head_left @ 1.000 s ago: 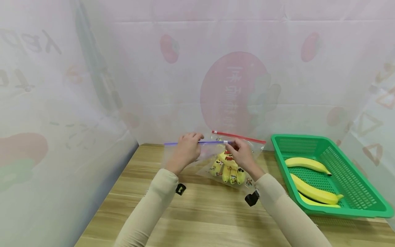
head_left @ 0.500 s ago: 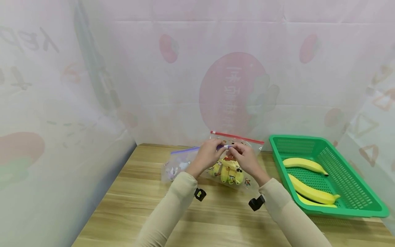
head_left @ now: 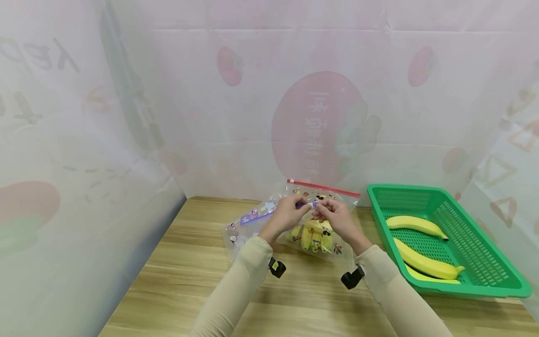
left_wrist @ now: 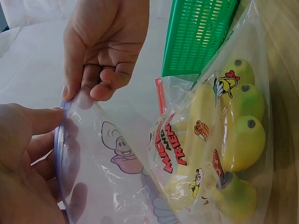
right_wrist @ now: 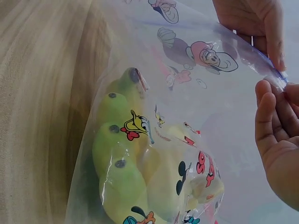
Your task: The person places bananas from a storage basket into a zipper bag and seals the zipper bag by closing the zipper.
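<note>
My left hand (head_left: 287,214) and right hand (head_left: 339,219) meet at one end of a clear zip bag's purple strip. Thumb and fingers of each pinch that edge. In the left wrist view the printed purple-zip bag (left_wrist: 121,154) hangs from the left hand (left_wrist: 28,158), with the right hand (left_wrist: 110,46) at the strip's end. Its free part droops to the left in the head view. Just beyond lies a clear bag with a red zip strip (head_left: 324,187), cartoon prints and a bunch of yellow-green bananas (right_wrist: 119,182) inside. The hands partly cover this bag.
A green plastic basket (head_left: 501,248) stands on the right of the wooden table (head_left: 294,299), holding one banana (head_left: 417,225) at the back and others (head_left: 427,260) at its front. Printed white sheets (head_left: 236,131) enclose the back and sides.
My left hand has moved right along the purple strip, up to my right hand. The bag's left part, earlier stretched out straight, has sunk and folded. The banana bag and basket stay put.
</note>
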A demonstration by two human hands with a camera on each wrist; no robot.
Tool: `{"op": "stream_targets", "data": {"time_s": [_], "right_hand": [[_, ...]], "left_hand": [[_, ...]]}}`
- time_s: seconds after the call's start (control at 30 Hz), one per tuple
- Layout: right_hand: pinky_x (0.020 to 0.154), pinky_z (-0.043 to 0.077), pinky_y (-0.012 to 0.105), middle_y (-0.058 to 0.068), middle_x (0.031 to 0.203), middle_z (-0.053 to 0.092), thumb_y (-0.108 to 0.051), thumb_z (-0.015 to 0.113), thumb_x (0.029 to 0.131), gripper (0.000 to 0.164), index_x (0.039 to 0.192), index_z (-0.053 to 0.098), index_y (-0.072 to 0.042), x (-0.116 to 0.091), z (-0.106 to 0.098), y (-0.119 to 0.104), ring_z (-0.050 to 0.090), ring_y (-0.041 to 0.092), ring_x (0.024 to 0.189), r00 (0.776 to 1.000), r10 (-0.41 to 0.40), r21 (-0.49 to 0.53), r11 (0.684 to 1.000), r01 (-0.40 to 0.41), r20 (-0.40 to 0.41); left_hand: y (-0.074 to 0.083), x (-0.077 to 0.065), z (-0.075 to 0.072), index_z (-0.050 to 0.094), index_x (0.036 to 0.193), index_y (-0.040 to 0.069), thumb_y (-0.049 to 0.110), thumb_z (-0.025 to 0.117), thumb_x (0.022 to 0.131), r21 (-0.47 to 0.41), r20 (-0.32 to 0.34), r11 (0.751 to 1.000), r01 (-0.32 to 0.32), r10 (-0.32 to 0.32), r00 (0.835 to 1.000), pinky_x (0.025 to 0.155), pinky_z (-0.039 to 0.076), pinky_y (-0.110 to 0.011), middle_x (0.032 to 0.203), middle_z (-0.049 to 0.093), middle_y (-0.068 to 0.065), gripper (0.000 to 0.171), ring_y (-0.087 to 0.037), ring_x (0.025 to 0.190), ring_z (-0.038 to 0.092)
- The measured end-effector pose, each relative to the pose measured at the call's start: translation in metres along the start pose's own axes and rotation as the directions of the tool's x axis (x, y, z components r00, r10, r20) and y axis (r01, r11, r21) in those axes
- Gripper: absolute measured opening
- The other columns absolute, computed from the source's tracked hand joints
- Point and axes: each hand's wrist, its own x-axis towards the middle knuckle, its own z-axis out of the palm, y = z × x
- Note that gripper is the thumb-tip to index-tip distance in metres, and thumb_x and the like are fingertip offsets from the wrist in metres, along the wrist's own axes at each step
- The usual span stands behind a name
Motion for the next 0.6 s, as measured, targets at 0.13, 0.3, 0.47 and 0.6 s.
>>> {"op": "stream_targets", "data": {"time_s": [0.13, 0.3, 0.47, 0.6], "right_hand": [[0.076, 0.049, 0.055, 0.017, 0.089, 0.066, -0.015, 0.05, 0.099, 0.022, 0.1, 0.059, 0.005, -0.0006, -0.0008, 0.0031, 0.065, 0.025, 0.078, 1.0, -0.002, -0.02, 1.0, 0.003, 0.011], [0.075, 0.05, 0.052, 0.019, 0.089, 0.066, -0.015, 0.05, 0.099, 0.024, 0.101, 0.058, 0.007, -0.0013, -0.0007, 0.005, 0.064, 0.022, 0.076, 1.0, -0.005, -0.049, 0.999, 0.006, 0.007], [0.073, 0.052, 0.049, 0.02, 0.088, 0.065, -0.013, 0.05, 0.099, 0.023, 0.099, 0.056, 0.009, -0.0012, -0.0018, 0.0062, 0.064, 0.023, 0.076, 1.0, -0.017, -0.063, 0.998, 0.017, -0.009], [0.072, 0.052, 0.049, 0.02, 0.087, 0.064, -0.01, 0.05, 0.099, 0.021, 0.099, 0.056, 0.01, -0.0014, -0.0032, 0.0078, 0.064, 0.026, 0.076, 0.999, -0.025, -0.064, 0.998, 0.024, -0.022]], "left_hand": [[-0.0019, 0.0017, 0.0029, 0.066, 0.095, 0.015, 0.026, 0.059, 0.095, -0.025, -0.005, 1.0, -0.001, 0.001, 1.0, 0.054, 0.044, -0.026, 0.084, 0.062, 0.0, 0.013, -0.013, 0.064, 0.051], [-0.0035, 0.0027, 0.0055, 0.066, 0.094, 0.014, 0.027, 0.059, 0.095, -0.019, -0.002, 1.0, -0.008, 0.008, 1.0, 0.053, 0.043, -0.026, 0.082, 0.061, 0.002, 0.014, -0.013, 0.063, 0.051], [-0.0042, 0.0044, 0.0072, 0.066, 0.094, 0.015, 0.027, 0.059, 0.095, 0.012, -0.008, 0.999, -0.032, 0.032, 0.999, 0.055, 0.045, -0.025, 0.083, 0.061, 0.004, 0.014, -0.012, 0.066, 0.053], [-0.0062, 0.0058, 0.0078, 0.067, 0.093, 0.015, 0.026, 0.06, 0.094, 0.023, -0.014, 0.999, -0.045, 0.046, 0.999, 0.058, 0.046, -0.025, 0.084, 0.063, 0.002, 0.013, -0.011, 0.069, 0.054]]}}
